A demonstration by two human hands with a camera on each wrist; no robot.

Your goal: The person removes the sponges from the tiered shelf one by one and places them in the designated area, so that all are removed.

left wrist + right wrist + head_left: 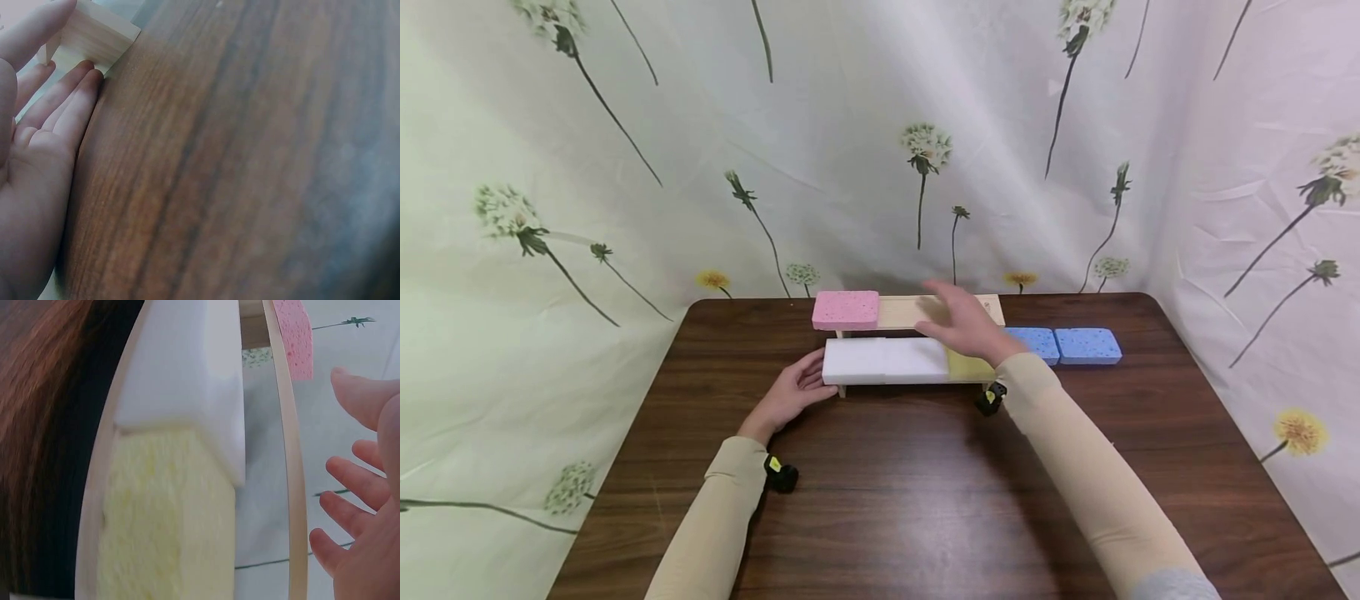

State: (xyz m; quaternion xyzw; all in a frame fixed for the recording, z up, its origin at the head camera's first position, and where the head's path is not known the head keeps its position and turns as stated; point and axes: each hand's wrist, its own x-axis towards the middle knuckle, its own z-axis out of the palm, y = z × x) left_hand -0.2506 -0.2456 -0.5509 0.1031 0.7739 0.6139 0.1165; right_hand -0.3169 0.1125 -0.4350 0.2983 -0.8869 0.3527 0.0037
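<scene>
Two-tier rack (898,312): R hand (967,322) over back tier, L hand (786,397) at L end

Patterned backdrop (850,167) fills bkgd; dark wood table (887,500) below it. Rack sits toward table's far side, long axis L–R, i.e. crosswise to the reach. Key relation: bare stretch of back tier lies under/just L of R hand, pink sponge farther L along same axis. R hand is the nearer one to that stretch; L is down at front tier.

R hand: fingers loosely spread, nothing held; exact ht. above wood can't tell. L hand: fingers extended, relaxed, thumb apart, at front tier's L end; no clear squeeze.

Front tier, L to R: two white blocks (853,361) side by side, then yellow block (964,367) adjoining, partly hidden by R arm. Two blue sponges (1087,346) on table, R of rack, in line L–R, nearer R hand. Single pink sponge (846,310): back tier, L end.
</scene>
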